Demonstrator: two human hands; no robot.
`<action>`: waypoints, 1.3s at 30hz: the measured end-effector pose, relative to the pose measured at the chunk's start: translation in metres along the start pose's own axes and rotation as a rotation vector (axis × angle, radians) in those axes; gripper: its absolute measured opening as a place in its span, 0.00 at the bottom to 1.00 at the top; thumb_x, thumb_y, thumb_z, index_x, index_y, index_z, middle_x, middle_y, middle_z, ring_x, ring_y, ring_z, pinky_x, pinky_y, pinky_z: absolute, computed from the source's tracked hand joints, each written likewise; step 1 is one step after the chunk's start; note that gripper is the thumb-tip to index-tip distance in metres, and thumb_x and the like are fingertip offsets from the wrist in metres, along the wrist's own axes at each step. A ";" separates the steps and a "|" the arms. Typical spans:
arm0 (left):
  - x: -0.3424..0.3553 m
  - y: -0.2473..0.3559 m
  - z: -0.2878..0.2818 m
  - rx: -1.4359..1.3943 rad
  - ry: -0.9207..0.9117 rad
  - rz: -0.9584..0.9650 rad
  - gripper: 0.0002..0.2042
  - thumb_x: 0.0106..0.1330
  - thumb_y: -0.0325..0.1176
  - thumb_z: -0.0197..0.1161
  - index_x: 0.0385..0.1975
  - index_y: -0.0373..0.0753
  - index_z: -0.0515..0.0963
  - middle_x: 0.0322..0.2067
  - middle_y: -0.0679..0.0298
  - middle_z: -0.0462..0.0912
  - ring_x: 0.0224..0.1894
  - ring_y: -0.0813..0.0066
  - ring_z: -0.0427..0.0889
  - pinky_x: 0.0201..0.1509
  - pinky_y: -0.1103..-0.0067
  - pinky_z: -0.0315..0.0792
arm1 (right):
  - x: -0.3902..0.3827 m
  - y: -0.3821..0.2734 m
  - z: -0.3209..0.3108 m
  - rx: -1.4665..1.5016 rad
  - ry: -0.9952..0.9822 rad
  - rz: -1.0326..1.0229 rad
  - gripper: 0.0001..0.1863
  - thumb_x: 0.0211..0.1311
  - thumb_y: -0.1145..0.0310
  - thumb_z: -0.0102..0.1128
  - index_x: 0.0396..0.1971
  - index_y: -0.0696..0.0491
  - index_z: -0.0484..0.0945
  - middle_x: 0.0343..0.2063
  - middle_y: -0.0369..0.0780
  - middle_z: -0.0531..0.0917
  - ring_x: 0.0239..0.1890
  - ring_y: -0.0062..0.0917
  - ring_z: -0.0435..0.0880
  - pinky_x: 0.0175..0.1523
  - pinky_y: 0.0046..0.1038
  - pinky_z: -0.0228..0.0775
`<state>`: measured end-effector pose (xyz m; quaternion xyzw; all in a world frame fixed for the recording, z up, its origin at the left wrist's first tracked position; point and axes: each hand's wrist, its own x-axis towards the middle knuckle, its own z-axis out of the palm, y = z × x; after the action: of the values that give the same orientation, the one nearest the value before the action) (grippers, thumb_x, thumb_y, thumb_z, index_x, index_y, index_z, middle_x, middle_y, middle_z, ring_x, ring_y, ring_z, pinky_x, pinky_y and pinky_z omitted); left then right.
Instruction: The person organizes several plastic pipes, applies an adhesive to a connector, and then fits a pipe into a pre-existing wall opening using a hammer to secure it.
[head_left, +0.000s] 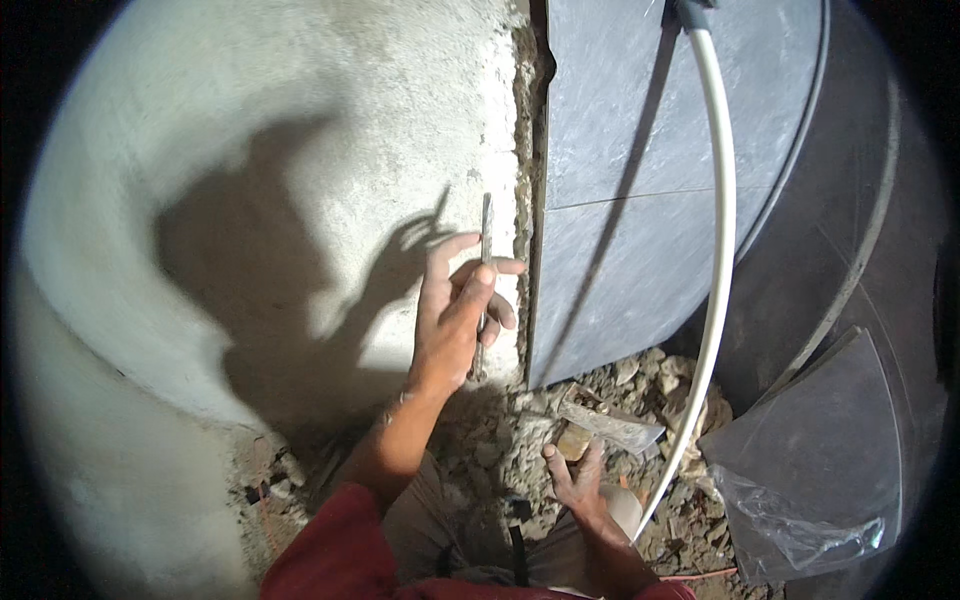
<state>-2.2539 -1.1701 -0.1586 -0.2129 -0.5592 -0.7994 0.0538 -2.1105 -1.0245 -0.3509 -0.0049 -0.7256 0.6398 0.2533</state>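
A slim grey metal rod [487, 225] is held upright between the thumb and fingers of my left hand [455, 315], beside the rough edge of the pale plastered wall [400, 110]. Part of the rod is covered by my fingers. Lower down and to the right, my right hand [578, 482] is closed around the yellowish, block-like grip [574, 441] of a tool. A flat grey head [620, 428] shows just beyond the grip and seems to belong to it. The exact kind of tool cannot be made out.
Dark grey panels [640, 180] stand right of a jagged vertical gap [523, 150]. A white hose [724, 200] curves down in front of them. Broken rubble [520, 430] covers the ground. Clear plastic [800, 525] clings to a grey sheet [830, 430] at lower right.
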 end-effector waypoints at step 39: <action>-0.166 -0.248 -0.088 -0.717 0.332 -1.174 0.09 0.71 0.33 0.46 0.39 0.35 0.71 0.26 0.62 0.76 0.21 0.76 0.74 0.19 0.78 0.70 | -0.095 0.003 -0.053 -0.159 -0.065 0.486 0.17 0.56 0.70 0.54 0.45 0.59 0.64 0.22 0.35 0.72 0.21 0.18 0.71 0.26 0.22 0.65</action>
<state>-2.2091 -1.1841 -0.4664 0.2441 -0.2683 -0.8531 -0.3749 -2.0090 -1.0067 -0.3855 -0.1787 -0.7588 0.6227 0.0675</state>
